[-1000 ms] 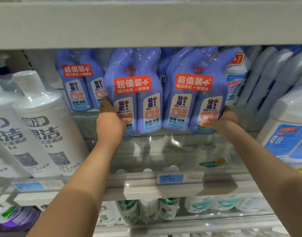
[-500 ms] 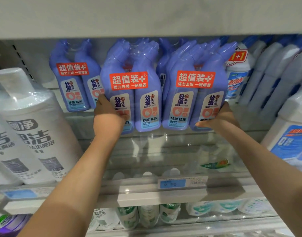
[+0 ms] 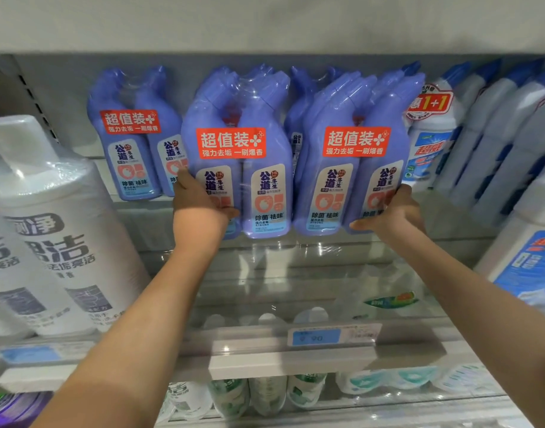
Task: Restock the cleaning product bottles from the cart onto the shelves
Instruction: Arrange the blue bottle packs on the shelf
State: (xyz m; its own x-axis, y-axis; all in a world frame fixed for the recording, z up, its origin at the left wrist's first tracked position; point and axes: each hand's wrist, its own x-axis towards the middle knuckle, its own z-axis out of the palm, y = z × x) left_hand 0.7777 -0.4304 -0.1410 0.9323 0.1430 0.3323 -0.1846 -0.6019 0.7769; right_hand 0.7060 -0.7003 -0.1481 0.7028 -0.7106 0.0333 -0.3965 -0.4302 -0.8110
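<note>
Gripping from either side, the left hand (image 3: 200, 208) wraps the lower left corner of a shrink-wrapped twin pack of purple angled-neck cleaner bottles with an orange banner label (image 3: 239, 168), thumb over the front label, while the right hand (image 3: 394, 211) cups the lower right corner of a matching purple twin pack (image 3: 354, 162) just beside it. The head view is the only one.

Compared with a second ago, both packs sit larger and closer in the picture and show more of their full height, while the hands have kept the same corner holds. That reads as the pair being drawn forward toward the shelf's front edge, or the camera closing in; which of the two I cannot tell.

Both packs stand upright, touching each other, on the grey metal shelf (image 3: 296, 359), in front of more purple packs, with a third purple twin pack (image 3: 132, 149) behind on the left. For the task, these look placed, and the step in hand seems to be squaring them up.
</note>
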